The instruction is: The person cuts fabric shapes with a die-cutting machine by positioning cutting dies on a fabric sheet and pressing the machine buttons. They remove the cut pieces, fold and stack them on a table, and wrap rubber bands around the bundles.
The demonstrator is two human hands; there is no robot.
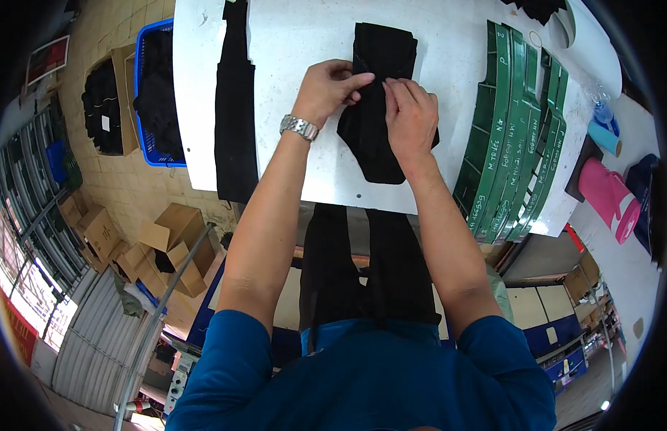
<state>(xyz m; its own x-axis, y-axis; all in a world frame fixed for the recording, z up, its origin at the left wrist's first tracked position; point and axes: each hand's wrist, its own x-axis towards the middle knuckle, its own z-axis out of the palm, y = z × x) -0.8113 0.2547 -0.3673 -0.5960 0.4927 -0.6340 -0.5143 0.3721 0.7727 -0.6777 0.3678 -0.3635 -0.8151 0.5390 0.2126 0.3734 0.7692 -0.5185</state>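
Note:
Stacked, cut black fabric pieces lie on the white table in front of me, with a narrower lower end near the table edge. My left hand, with a metal watch on the wrist, is over the left side of the fabric, thumb and forefinger closed together on it. From the right, my right hand pinches the fabric close to the left fingertips. Its curled fingers hide part of the cloth. To the left, a long black fabric strip lies flat, apart from both hands.
Green templates with white writing cover the right part of the white table. A blue basket of black cloth stands beyond its left edge. Cardboard boxes are on the floor at left. A pink item lies far right.

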